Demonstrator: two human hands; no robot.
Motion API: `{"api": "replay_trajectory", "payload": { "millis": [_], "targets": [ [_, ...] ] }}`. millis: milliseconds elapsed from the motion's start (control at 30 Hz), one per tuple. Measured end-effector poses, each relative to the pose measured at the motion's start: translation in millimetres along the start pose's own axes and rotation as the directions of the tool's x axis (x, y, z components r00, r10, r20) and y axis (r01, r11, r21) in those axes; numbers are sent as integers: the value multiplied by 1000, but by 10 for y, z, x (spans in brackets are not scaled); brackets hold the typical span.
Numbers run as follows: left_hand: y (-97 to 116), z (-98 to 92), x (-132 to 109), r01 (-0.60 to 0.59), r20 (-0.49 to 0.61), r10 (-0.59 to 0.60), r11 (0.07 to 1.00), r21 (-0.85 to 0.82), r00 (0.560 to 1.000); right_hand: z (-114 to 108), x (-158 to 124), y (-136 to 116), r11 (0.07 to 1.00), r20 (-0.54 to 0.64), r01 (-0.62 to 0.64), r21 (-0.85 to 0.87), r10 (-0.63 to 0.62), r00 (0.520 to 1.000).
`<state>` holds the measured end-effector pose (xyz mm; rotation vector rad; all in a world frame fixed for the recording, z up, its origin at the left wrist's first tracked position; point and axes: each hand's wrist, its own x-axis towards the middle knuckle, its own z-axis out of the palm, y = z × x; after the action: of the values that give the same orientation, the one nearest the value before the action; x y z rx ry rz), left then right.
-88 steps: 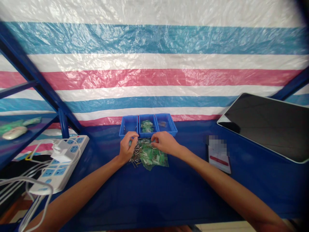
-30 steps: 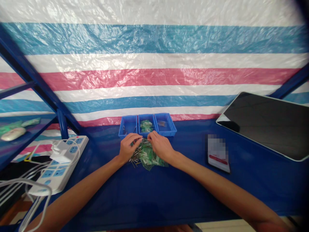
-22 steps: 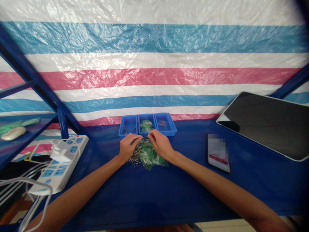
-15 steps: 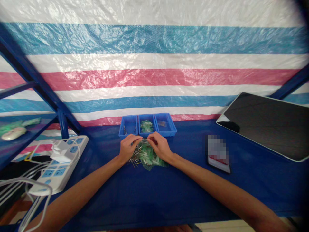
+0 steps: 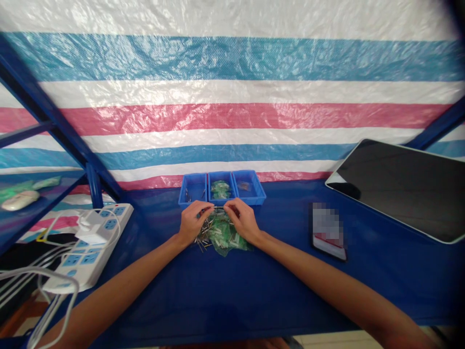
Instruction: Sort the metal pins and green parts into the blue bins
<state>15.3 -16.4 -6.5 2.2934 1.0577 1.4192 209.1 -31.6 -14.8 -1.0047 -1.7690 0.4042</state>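
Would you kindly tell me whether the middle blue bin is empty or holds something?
The middle blue bin is not empty: green packets lie inside it.

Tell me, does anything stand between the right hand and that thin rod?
Nothing visible does: the right hand and left hand appear to pinch the rod, one at each end. The green packets lie lower in the view, not between.

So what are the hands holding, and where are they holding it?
A thin rod: the left hand pinches it near one end, the right hand near the other.
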Motion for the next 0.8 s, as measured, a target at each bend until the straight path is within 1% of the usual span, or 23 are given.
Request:
{"api": "replay_trajectory", "payload": {
  "millis": [233,367,600,800],
  "targets": [
    [19,9,5,18,-11,-18,1000,-14,1000,4,-7,17,1000,-7,11,10,-11,1000],
    [34,8,10,19,-17,-19,1000,-18,1000,-2,-11,-2,999,-11,39,-1,-39,999],
    [29,-8,8,29,23,-28,999,-35,999,-17,-11,-25,998,3,65,-4,-65,998],
    [14,12,4,20,6,-19,999,-50,1000,-22,-9,-28,997,-1,74,10,-74,997]
  ]
}}
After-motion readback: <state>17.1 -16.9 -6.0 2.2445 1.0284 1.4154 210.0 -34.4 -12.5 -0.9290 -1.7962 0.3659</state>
